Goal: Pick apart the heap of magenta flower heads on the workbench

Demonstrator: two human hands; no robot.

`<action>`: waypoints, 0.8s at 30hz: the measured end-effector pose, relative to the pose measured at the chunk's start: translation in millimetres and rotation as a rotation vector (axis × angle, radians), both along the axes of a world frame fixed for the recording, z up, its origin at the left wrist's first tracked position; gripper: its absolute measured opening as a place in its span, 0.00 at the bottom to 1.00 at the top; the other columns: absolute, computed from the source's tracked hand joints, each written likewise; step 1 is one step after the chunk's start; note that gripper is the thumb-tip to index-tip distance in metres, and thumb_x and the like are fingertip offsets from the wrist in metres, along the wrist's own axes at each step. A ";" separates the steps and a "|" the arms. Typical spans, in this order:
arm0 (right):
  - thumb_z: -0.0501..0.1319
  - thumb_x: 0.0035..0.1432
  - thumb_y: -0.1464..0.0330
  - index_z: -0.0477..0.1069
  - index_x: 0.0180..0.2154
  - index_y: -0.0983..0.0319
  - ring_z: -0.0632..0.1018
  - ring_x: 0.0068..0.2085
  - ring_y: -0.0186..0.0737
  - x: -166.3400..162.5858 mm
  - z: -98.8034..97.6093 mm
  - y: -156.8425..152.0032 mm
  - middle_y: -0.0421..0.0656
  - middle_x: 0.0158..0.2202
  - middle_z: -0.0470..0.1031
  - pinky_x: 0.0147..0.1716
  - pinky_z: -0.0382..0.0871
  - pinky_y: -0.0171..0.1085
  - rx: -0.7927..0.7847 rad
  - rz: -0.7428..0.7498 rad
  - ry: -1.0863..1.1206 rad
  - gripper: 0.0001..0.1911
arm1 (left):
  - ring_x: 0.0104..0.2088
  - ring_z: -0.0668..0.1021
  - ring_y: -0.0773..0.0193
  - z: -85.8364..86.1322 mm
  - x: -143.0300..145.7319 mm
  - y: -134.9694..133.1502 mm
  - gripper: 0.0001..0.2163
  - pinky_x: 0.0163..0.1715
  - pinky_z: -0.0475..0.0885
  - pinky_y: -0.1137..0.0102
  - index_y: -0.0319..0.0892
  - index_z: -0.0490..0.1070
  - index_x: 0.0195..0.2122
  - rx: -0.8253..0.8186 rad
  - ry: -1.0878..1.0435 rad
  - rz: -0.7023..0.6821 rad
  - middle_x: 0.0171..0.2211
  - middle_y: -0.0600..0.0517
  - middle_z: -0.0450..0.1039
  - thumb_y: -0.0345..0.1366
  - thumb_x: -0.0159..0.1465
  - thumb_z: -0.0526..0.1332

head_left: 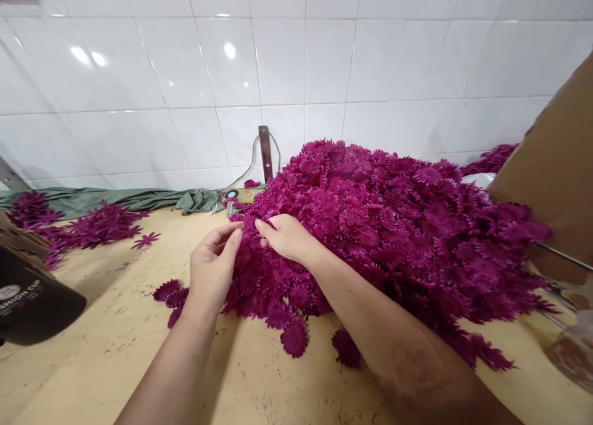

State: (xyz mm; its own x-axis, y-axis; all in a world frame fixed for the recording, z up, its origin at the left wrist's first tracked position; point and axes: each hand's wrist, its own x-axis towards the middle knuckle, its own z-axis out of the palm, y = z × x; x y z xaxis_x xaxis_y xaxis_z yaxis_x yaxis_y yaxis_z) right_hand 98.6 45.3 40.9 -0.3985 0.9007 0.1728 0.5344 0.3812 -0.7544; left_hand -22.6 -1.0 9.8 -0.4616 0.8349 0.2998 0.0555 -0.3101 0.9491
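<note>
A large heap of magenta artificial flower heads (pixel 370 227) lies in front of me. My left hand (pixel 213 261) is at the heap's left edge, its thumb and index finger pinched together. Close by on the right, my right hand (pixel 288 236) reaches over the front of the heap, also with thumb and fingers pinched. The two sets of fingertips face each other across a small gap. Whatever they hold is too small to make out against the flowers. Loose flower heads (pixel 294 338) lie at the heap's front edge, and a few more sit beside my left wrist.
Flat magenta petal pieces (pixel 104 224) lie at the left, behind a black cup (pixel 37 304). A green cloth (pixel 115 199) runs along the tiled wall. A metal bracket (pixel 265 153) stands behind the heap. Cardboard (pixel 551 165) rises at the right, near a jar-like container (pixel 574 351).
</note>
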 end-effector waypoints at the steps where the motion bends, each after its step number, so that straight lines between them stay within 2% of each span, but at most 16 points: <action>1: 0.51 0.59 0.63 0.62 0.16 0.64 0.64 0.22 0.30 -1.3 -1.4 -0.1 0.39 0.16 0.64 0.29 0.56 0.33 0.003 0.008 0.010 0.22 | 0.32 0.75 0.64 0.1 2.5 -0.6 0.16 0.37 0.70 0.69 0.41 0.75 0.33 0.003 0.001 -0.048 0.31 0.51 0.76 0.43 0.44 0.66; 5: 0.51 0.59 0.59 0.61 0.18 0.64 0.62 0.22 0.29 -4.6 -9.3 2.4 0.37 0.16 0.60 0.25 0.57 0.32 -0.072 0.122 0.212 0.22 | 0.34 0.76 0.60 -1.9 7.6 1.5 0.22 0.41 0.70 0.65 0.39 0.75 0.35 -0.030 -0.021 -0.186 0.31 0.50 0.77 0.45 0.39 0.69; 9: 0.46 0.63 0.63 0.62 0.22 0.65 0.63 0.22 0.28 -4.0 -12.4 3.7 0.37 0.19 0.61 0.25 0.59 0.29 -0.257 0.306 0.331 0.20 | 0.33 0.76 0.60 -3.0 2.9 5.1 0.21 0.39 0.70 0.65 0.39 0.76 0.30 -0.093 -0.060 -0.153 0.29 0.50 0.77 0.44 0.35 0.70; 13: 0.51 0.60 0.68 0.63 0.23 0.65 0.68 0.27 0.30 -3.5 -9.6 0.5 0.40 0.23 0.67 0.31 0.62 0.31 -0.150 0.289 0.176 0.15 | 0.23 0.74 0.66 0.6 0.4 4.3 0.16 0.30 0.71 0.70 0.39 0.74 0.23 -0.141 -0.166 -0.137 0.19 0.54 0.73 0.38 0.32 0.71; 18: 0.53 0.57 0.73 0.68 0.26 0.66 0.71 0.31 0.33 -3.7 -1.7 -8.4 0.43 0.29 0.73 0.35 0.64 0.33 -0.062 0.367 0.053 0.09 | 0.15 0.67 0.71 6.4 3.2 2.4 0.08 0.16 0.64 0.75 0.39 0.68 0.20 -0.180 -0.434 -0.098 0.13 0.56 0.67 0.32 0.38 0.66; 21: 0.54 0.56 0.73 0.68 0.25 0.67 0.71 0.29 0.32 -0.5 5.1 -13.1 0.43 0.28 0.74 0.33 0.63 0.32 -0.106 0.411 -0.005 0.09 | 0.17 0.69 0.70 5.9 -5.2 6.7 0.04 0.17 0.63 0.75 0.39 0.67 0.22 -0.188 -0.512 -0.012 0.18 0.54 0.69 0.30 0.44 0.61; 24: 0.55 0.55 0.71 0.65 0.23 0.65 0.66 0.24 0.30 4.5 11.9 -15.7 0.39 0.22 0.69 0.27 0.61 0.31 -0.116 0.468 -0.046 0.09 | 0.24 0.72 0.70 2.8 -20.2 12.8 0.03 0.23 0.67 0.75 0.40 0.66 0.23 -0.130 -0.517 0.137 0.23 0.53 0.70 0.27 0.46 0.58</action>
